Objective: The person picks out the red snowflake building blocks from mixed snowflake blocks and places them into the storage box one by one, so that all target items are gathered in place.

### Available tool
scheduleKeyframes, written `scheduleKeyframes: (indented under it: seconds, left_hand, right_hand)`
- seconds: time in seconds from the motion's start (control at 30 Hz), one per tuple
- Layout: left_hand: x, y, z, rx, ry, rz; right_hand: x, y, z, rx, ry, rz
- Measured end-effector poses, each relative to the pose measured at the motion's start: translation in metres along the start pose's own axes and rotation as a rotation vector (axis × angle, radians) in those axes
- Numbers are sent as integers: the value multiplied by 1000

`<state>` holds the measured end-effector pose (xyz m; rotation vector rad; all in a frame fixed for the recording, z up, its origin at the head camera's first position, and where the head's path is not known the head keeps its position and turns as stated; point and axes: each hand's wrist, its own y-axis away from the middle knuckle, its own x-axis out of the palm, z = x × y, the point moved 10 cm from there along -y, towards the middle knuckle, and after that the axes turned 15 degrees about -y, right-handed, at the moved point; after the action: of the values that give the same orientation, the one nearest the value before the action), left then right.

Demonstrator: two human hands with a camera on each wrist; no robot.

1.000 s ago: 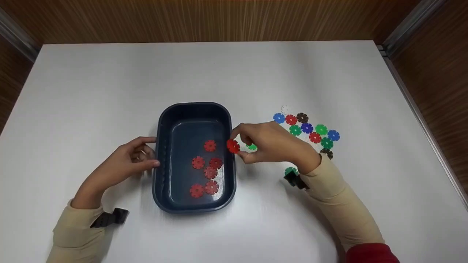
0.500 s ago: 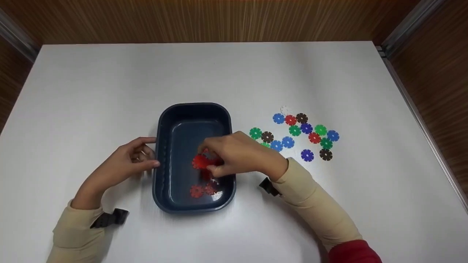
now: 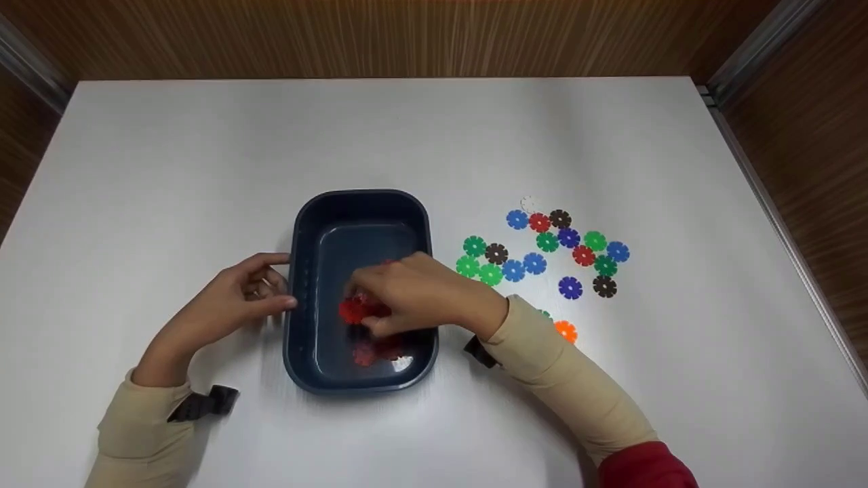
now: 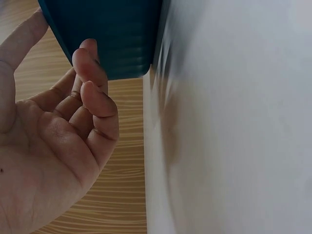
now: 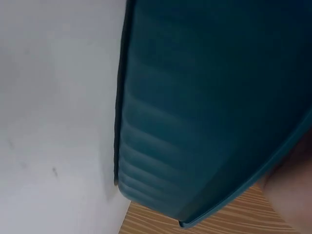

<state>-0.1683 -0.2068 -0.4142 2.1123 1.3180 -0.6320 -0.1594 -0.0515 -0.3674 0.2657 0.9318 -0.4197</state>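
Observation:
In the head view, a dark blue plastic tray (image 3: 359, 390) stands on the table. My right hand (image 3: 424, 291) reaches over its right rim and pinches a red notched disc (image 3: 352, 311) low inside. Other red discs (image 3: 365, 353) lie on the tray's floor, partly covered by that hand. At the tray's left side, my left hand (image 3: 220, 308) touches the rim with thumb and index finger, its remaining fingers loosely bent. The left wrist view shows this hand (image 4: 58, 131) against the tray's outer wall (image 4: 117, 44). Only the tray's ribbed side (image 5: 156, 146) and a blurred bit of hand fill the right wrist view.
Right of the tray, several notched discs lie flat: blue (image 3: 535, 263), green (image 3: 468, 266), brown (image 3: 605, 286), red (image 3: 584, 255), purple (image 3: 570, 288) and a white one (image 3: 529, 204). An orange disc (image 3: 566, 331) is partly hidden by the right sleeve (image 3: 563, 379). Wood-grain panels (image 3: 393, 41) border the table.
My right hand has moved left from the tray's right rim down into the tray, carrying the red disc. More discs on the table are uncovered. The left hand and tray stay put.

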Motion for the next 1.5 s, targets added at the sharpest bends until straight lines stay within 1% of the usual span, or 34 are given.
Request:
scheduleKeyframes:
  seconds: [0.17, 0.33, 0.57, 0.7, 0.8, 0.87, 1.1, 1.27, 1.37, 1.5]
  left_hand:
    - [-1, 0, -1, 6, -1, -1]
    - [-1, 0, -1, 8, -2, -4]
    - [0, 0, -3, 14, -4, -3]
    - [1, -1, -3, 12, -7, -4]
    - [2, -1, -2, 11, -8, -3]
    - [2, -1, -2, 12, -10, -5]
    - [1, 0, 0, 23, 0, -8]
    - [0, 0, -1, 25, -3, -12]
    - [0, 0, -1, 24, -2, -12]
    - [0, 0, -1, 19, 1, -9]
  right_hand:
    - [-3, 0, -1, -11, -34, -10]
    - [-15, 6, -5, -20, -70, -73]
    - [-35, 24, -21, 29, -134, -147]
    - [-54, 42, -36, 66, -195, -221]
    - [-69, 57, -50, 107, -244, -277]
    - [-77, 67, -60, 141, -258, -301]
    - [-100, 100, -102, 293, -233, -347]
    - [-109, 122, -131, 359, -276, -394]
    - [-112, 134, -147, 422, -323, -415]
    - [-113, 147, -167, 509, -352, -437]
